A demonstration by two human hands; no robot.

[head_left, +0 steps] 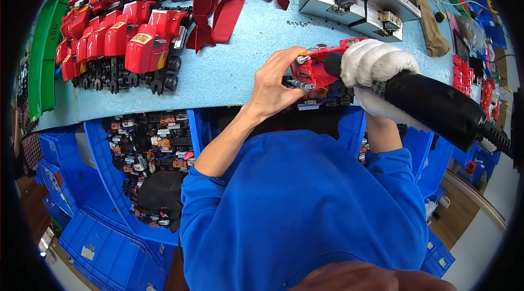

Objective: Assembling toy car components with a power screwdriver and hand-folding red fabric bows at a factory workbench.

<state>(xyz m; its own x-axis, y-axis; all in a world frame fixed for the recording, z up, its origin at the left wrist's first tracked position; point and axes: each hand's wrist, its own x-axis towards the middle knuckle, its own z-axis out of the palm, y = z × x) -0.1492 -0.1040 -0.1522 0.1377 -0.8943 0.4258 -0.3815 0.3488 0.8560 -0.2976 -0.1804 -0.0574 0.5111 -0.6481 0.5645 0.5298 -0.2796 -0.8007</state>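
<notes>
Under the light-blue workbench (218,75), to its left, a blue crate (102,154) brims with small wired assemblies (158,134)! And at the workbench's near edge, here's the red toy truck body (317,74) between both hands: the left hand (273,81) pinches its left end, while the white-gloved right hand (376,64) wraps round a black power screwdriver (436,105), nose against its right side.
</notes>
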